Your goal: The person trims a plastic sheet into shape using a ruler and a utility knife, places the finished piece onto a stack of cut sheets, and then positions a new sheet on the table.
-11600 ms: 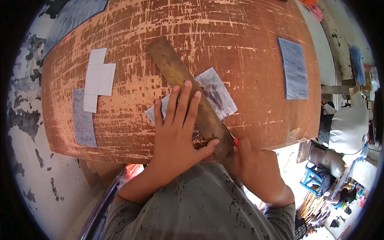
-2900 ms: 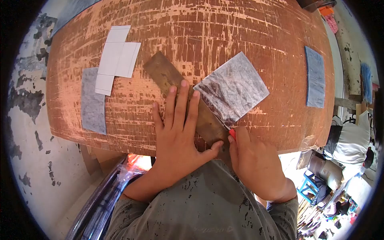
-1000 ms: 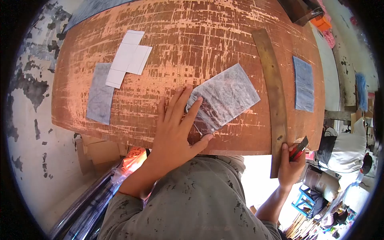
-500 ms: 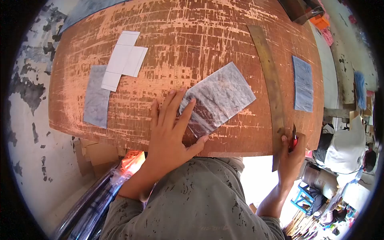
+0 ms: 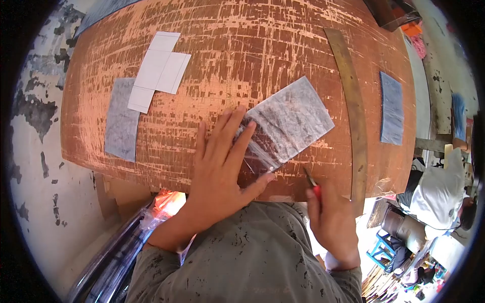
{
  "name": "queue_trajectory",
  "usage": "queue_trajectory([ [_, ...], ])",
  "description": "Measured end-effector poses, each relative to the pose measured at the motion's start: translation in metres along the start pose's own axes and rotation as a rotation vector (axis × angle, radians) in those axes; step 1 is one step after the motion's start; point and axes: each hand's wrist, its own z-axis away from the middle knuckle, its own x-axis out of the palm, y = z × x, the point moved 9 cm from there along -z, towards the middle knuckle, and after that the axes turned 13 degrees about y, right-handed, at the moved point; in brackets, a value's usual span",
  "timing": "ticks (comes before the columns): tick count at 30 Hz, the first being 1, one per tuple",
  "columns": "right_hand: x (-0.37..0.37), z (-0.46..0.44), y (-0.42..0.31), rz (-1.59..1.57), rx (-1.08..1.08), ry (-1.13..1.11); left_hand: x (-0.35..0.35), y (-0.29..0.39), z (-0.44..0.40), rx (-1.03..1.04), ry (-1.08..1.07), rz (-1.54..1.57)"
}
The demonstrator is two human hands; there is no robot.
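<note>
In the head view, the left hand (image 5: 218,174) lies with fingers spread, its grip open, on the near-left end of a translucent plastic-looking sheet (image 5: 293,118) set slantwise on the scratched surface (image 5: 202,50), while the right hand's (image 5: 334,222) grip is closed around a red-handled utility knife (image 5: 317,191), blade out and apart from the sheet. The step in hand looks like steadying the sheet between cuts, with the long flat straightedge (image 5: 353,111) lying free to its right. Any further cut would call for a firm hold, the left fingers clear of the blade's path.
</note>
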Motion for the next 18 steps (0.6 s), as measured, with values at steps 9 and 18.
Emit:
queue_trajectory([
  [9,0.038,-0.027,-0.029,0.154,-0.046,-0.164,-0.017,-0.003,-0.100,0.382,-0.002,-0.103],
  [18,0.041,-0.030,-0.026,0.175,-0.018,-0.158,0.073,0.030,-0.111,0.842,-0.151,0.293],
])
